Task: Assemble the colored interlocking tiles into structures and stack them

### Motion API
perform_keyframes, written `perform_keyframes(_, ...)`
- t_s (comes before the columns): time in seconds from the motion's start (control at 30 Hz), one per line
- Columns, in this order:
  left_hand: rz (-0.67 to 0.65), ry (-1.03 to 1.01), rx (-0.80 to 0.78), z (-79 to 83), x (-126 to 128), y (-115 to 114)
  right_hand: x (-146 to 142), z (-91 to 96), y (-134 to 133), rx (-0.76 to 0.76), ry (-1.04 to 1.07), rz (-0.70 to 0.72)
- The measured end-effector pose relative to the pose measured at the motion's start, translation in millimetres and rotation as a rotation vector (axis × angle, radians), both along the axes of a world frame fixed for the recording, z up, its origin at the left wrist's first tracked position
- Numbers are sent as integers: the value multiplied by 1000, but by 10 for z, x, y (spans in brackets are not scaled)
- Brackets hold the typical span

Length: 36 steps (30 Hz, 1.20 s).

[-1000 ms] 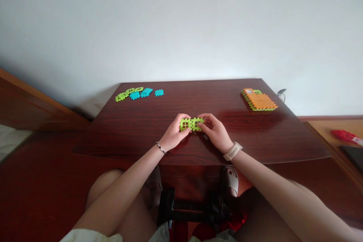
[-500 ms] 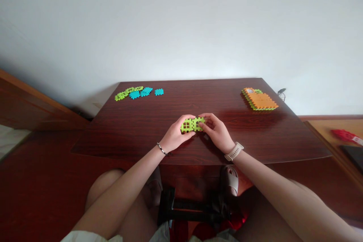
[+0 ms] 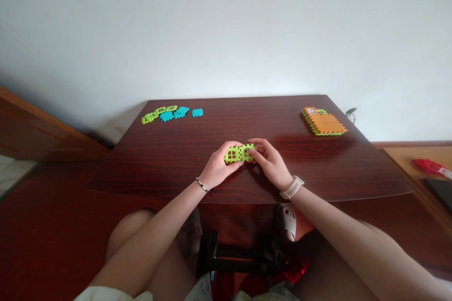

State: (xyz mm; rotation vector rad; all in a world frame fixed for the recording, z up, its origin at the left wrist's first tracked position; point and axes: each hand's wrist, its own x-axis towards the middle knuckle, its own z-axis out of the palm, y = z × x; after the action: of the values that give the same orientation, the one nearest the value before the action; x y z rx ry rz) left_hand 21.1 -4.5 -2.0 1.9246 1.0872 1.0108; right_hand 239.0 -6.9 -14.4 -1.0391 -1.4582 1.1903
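Note:
Above the middle of the dark table, my two hands hold a pair of green building tiles with window-like openings and toothed edges. My left hand [image 3: 218, 165] is closed on the left green window tile [image 3: 232, 154], thumb below and fingers along the top. The right green window tile [image 3: 245, 152] is pinched in my right hand [image 3: 269, 162], its thumb across the front and fingers behind. Edge to edge the two tiles meet; whether their teeth are fully locked, I cannot tell. My fingers cover the outer ends of both.
At the back left of the table [image 3: 226, 122] lie several green window tiles [image 3: 151, 117] and blue tiles [image 3: 167, 116], one blue tile [image 3: 197, 112] apart. A stack of orange and green panels [image 3: 328, 123] sits at the back right. The wall rises behind.
Both hands keep their grip on the green tiles. The right tile appears slightly tilted compared with before, and the right fingers have shifted a little. The whole view has moved marginally.

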Motion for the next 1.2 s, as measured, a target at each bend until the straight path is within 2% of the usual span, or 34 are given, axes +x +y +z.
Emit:
perform_keyframes(0.13, 26, -4, 19, 15, -6, -8, -4, 7, -5, -36, 12, -16)
perform_keyframes(0.33, 15, 1, 21, 4, -19, -9, 13, 44, -36, -43, -117, -20)
perform_keyframes(0.93, 11, 7, 20, -33, -15, 3, 11, 36, -33, -28, -103, 5)
perform_keyframes(1.2, 16, 26, 23, -3, -16, -13, 8, 43, -29, -31, -103, 4)
